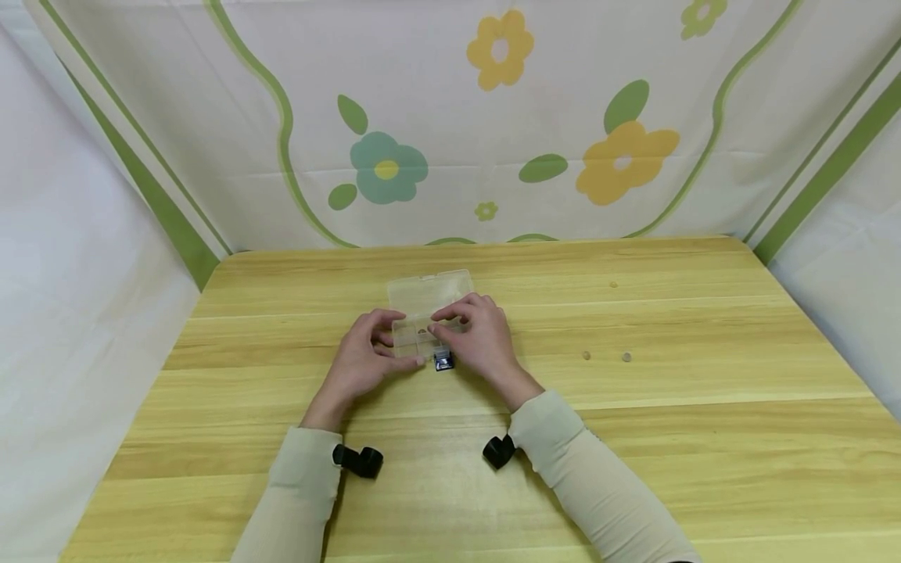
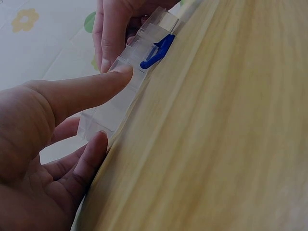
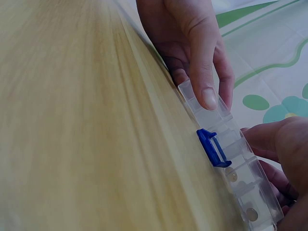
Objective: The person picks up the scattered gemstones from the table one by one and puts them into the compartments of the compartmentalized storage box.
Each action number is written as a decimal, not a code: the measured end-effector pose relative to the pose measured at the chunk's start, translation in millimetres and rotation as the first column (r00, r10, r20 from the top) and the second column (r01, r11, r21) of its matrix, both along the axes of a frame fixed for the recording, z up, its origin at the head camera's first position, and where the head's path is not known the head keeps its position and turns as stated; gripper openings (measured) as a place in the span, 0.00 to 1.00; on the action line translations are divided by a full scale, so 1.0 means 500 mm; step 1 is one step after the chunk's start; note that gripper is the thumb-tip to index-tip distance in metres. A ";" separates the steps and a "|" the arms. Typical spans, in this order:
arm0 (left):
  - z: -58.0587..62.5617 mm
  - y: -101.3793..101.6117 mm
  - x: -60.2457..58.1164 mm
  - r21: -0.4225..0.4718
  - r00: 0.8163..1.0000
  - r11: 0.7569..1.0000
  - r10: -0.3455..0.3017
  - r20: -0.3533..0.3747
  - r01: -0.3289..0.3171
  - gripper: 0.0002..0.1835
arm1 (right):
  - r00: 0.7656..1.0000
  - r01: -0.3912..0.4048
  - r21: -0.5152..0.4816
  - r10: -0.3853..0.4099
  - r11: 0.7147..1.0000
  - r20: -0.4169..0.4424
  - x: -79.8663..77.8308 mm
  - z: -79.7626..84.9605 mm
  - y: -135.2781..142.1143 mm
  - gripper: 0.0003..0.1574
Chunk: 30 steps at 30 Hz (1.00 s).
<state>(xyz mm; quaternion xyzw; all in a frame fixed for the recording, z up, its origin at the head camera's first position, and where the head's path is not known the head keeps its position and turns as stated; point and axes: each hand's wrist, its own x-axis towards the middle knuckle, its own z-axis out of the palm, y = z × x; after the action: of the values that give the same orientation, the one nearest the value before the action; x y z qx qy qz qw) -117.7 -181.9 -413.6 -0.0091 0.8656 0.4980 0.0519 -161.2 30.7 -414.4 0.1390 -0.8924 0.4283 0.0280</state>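
Observation:
A clear plastic compartment box [image 1: 404,335] lies on the table with its lid [image 1: 422,294] raised at the back. At its front is a blue latch [image 3: 211,149]. My left hand [image 1: 360,356] grips the box's left end, thumb along the front wall and fingers round the far side. Over the compartments my right hand [image 1: 482,336] bends down, its thumb and index fingertips close together; I cannot tell whether something small is between them. Small round pieces [image 3: 251,214] show through the front wall in the right wrist view.
Three small round pieces lie on the wooden table [image 1: 690,469] to the right: one farther back [image 1: 614,285], another nearer [image 1: 586,355], and a greyish piece [image 1: 626,356] beside it. A flowered white cloth [image 1: 436,94] hangs behind the table. Both wrists carry black cameras.

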 end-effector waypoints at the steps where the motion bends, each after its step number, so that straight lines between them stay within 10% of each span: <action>1: 0.000 0.000 0.000 0.000 1.000 1.000 0.002 0.002 -0.002 0.40 | 1.000 -0.001 0.000 0.001 1.000 0.001 0.000 0.000 0.000 0.09; 30: 0.001 0.004 0.004 0.007 1.000 1.000 0.007 0.006 -0.007 0.41 | 1.000 0.006 -0.115 -0.003 0.993 0.028 -0.001 0.006 0.013 0.07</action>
<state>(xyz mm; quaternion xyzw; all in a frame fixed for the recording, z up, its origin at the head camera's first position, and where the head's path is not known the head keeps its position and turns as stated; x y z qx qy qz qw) -115.5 -180.0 -413.1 -0.0135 0.8635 0.5014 0.0526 -161.7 36.9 -411.2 0.1294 -0.8668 0.4809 0.0246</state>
